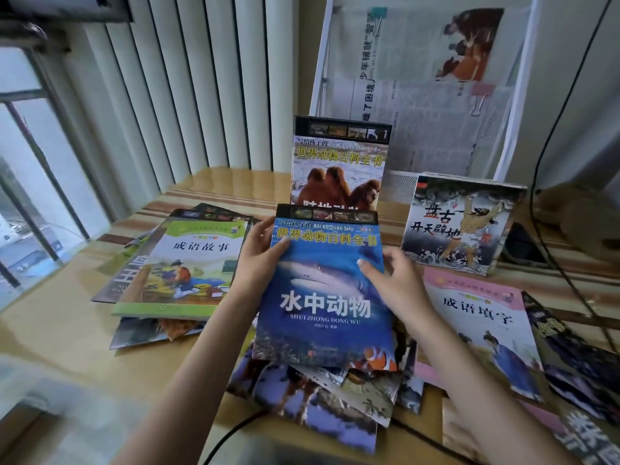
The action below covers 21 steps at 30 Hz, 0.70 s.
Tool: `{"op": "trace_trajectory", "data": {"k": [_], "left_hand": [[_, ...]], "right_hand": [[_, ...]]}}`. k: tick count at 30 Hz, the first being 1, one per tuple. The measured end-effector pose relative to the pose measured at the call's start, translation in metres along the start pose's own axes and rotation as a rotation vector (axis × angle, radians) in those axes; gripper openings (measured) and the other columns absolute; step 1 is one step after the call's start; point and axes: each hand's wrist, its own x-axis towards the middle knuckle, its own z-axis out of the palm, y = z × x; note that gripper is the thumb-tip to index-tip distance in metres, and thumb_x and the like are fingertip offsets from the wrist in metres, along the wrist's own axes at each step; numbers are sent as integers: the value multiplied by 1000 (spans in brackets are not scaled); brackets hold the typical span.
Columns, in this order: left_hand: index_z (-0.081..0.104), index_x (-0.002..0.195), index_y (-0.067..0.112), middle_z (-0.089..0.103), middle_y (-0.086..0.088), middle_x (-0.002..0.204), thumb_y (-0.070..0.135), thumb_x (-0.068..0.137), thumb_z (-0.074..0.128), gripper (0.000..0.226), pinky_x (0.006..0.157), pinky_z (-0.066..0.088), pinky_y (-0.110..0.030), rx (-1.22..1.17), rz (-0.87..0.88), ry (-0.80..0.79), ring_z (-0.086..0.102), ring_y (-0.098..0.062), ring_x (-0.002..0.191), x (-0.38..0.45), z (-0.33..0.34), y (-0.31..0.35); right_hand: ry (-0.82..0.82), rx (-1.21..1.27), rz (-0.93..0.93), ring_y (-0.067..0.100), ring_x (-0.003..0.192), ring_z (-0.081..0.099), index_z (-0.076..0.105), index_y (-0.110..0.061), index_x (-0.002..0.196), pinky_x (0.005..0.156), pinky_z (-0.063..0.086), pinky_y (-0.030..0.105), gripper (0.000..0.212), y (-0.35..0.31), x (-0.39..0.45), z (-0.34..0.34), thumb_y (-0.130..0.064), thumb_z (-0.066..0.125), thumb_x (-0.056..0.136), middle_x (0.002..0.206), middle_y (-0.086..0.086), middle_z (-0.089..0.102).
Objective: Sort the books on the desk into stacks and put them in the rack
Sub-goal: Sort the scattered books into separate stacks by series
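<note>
While held, shark book (322, 297) upright.

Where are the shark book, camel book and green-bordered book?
shark book (322, 297), head view, middle of its blue cover.
camel book (339, 176), head view, upright cover above the camels.
green-bordered book (191, 263), head view, centre of its cover.
</note>
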Motion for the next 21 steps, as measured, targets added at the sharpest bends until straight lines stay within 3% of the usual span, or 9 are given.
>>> {"op": "trace_trajectory", "data": {"k": [2,6,10,13,16,19,21], "left_hand": [[50,125,17,63,10,104,6,95,51,32,69,52,-10,69,-11,20,62,3,88,0,-7,-5],[50,126,17,61,8,109,16,92,60,36,70,47,-11,206,-51,-30,60,-3,97,3,-21,-11],[46,124,29,58,22,105,11,82,71,52,65,49,-8,151,-139,-160,63,13,85,-1,-19,-21],[36,140,26,55,14,120,1,78,72,75,81,52,-21,298,-126,-218,62,0,98,-1,-10,-24],[28,147,19,50,0,133,1,77,70,83,101,45,-39,530,-81,-284,54,-21,117,0,0,-17],[9,151,9,31,-18,148,0,80,60,88,114,21,-44,1097,76,-318,29,-36,135,-1,19,-12],[8,151,7,21,-19,152,2,81,59,86,114,9,-40,1304,237,-301,16,-36,139,-10,38,-7]], "right_hand": [[32,132,-9,14,86,63,53,-21,97,69,47,26,16,-6,2,2,-26,65,87,98,-2,66],[78,183,49,19,89,63,55,-18,101,66,47,28,12,-5,4,8,-19,60,91,101,1,64],[-3,280,102,10,94,59,58,-20,100,73,44,21,12,-11,-1,5,-14,49,98,109,0,64],[-149,13,-20,15,94,61,66,-17,98,75,41,23,27,-14,-7,-24,-24,40,101,106,5,68],[-82,-304,-10,18,112,57,58,-14,127,84,40,26,40,-5,-15,-73,-37,40,99,123,1,62],[-30,-527,158,23,129,45,40,-16,142,101,38,34,51,16,-31,-121,-39,45,97,143,4,46],[-9,-591,273,29,128,45,42,-14,139,103,37,41,50,37,-43,-147,-36,49,95,142,9,47]]}}
